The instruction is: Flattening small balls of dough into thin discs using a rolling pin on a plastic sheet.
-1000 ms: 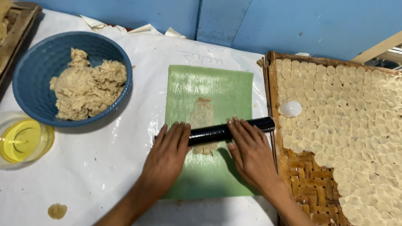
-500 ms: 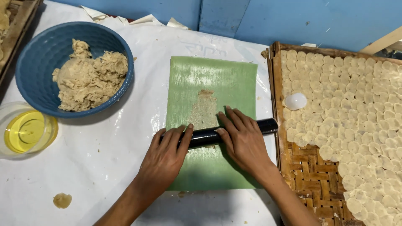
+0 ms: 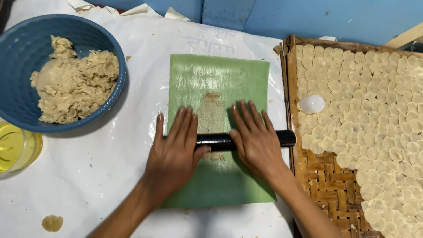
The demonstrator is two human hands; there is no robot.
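Hands, left (image 3: 172,152) and right (image 3: 254,142), flat and unclenched, pressing black rolling pin (image 3: 220,142) on thin dough (image 3: 210,115) mid green mat (image 3: 219,128); uneven pressure likely tearing it.

My left hand (image 3: 172,152) lies palm down, fingers straight and close together, pointing away from me, thumb tucked inward. My right hand (image 3: 257,143) lies the same way just beside it, flat, fingers slightly spread. Both wrists are bent back, and my bare forearms angle in from below, the right one steeper.
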